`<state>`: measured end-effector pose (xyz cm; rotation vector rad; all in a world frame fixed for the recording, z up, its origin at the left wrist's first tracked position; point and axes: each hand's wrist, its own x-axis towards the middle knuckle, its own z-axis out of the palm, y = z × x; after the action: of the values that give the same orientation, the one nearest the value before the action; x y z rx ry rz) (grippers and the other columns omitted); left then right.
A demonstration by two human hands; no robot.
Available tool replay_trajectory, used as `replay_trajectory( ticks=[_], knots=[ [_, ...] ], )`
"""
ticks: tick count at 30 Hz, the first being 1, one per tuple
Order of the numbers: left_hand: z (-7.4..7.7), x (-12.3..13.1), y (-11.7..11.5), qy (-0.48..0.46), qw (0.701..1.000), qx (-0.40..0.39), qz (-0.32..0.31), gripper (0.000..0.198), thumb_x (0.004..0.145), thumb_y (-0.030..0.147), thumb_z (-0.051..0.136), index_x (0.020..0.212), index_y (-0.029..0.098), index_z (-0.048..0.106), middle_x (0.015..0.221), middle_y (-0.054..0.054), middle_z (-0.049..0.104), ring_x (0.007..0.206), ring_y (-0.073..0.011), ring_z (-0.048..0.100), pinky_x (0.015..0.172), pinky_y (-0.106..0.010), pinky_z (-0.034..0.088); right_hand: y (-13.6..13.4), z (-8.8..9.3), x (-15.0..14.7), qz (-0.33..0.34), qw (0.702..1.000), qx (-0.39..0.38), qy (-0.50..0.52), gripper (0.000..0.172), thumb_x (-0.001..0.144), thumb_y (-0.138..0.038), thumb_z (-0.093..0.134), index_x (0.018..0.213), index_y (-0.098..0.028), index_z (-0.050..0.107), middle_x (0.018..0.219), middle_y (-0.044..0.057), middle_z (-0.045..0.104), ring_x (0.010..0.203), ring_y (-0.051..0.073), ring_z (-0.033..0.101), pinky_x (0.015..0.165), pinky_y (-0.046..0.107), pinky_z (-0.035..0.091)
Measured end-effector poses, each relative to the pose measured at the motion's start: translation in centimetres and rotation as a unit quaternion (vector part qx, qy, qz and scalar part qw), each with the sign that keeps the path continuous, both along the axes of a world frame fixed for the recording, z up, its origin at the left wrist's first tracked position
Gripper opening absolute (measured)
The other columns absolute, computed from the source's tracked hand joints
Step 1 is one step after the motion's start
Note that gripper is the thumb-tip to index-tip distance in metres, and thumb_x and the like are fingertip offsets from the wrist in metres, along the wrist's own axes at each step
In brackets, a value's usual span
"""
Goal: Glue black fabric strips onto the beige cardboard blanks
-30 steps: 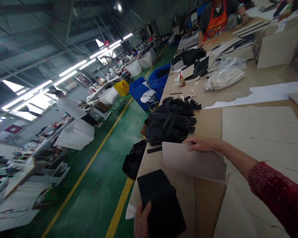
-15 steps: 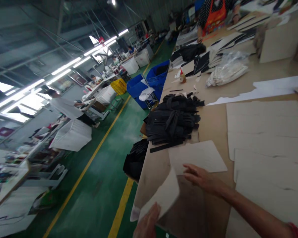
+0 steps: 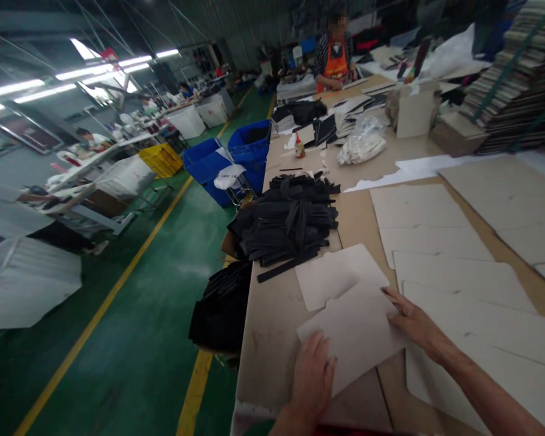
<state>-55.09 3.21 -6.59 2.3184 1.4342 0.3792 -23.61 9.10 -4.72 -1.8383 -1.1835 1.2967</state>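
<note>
My left hand lies flat, fingers spread, on the near corner of a pale cardboard panel on the brown worktable. On that panel's right edge rests my right hand, fingers stretched out. A second pale panel lies just beyond, partly under the first. Behind it sits a heap of black strips.
Several large cardboard sheets cover the table to the right. A black bundle hangs off the table's left edge over the green floor. Blue bins, a clear bag and stacked boards lie farther off. A person in an orange apron works at the far end.
The panel in my left hand, black face up a second ago, now lies pale side up on the table under both hands. The view has swung right and down.
</note>
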Motion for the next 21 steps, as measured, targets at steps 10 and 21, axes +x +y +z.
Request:
replay_trajectory(
  ticks=[10, 21],
  knots=[
    [-1.2, 2.4, 7.7, 0.089, 0.989, -0.013, 0.115, 0.058, 0.097, 0.027, 0.053, 0.152, 0.01, 0.045, 0.163, -0.019, 0.039, 0.152, -0.0359, 0.034, 0.121, -0.056, 0.037, 4.9, -1.7, 3.0, 0.023, 0.964, -0.004, -0.266, 0.067, 0.069, -0.012, 0.053, 0.136, -0.007, 0.059, 0.127, 0.022, 0.064, 0.124, 0.031, 0.06, 0.11, 0.038, 0.044],
    [-2.5, 0.2, 8.4, 0.099, 0.993, 0.023, 0.067, 0.058, 0.098, 0.039, 0.056, 0.149, 0.013, 0.05, 0.163, -0.017, 0.038, 0.152, -0.0355, 0.033, 0.122, -0.053, 0.037, 4.3, -3.2, -0.7, 0.041, 0.942, -0.013, -0.332, 0.052, 0.085, -0.026, 0.061, 0.132, -0.007, 0.052, 0.126, 0.024, 0.057, 0.11, 0.033, 0.064, 0.098, 0.043, 0.051]
  ],
)
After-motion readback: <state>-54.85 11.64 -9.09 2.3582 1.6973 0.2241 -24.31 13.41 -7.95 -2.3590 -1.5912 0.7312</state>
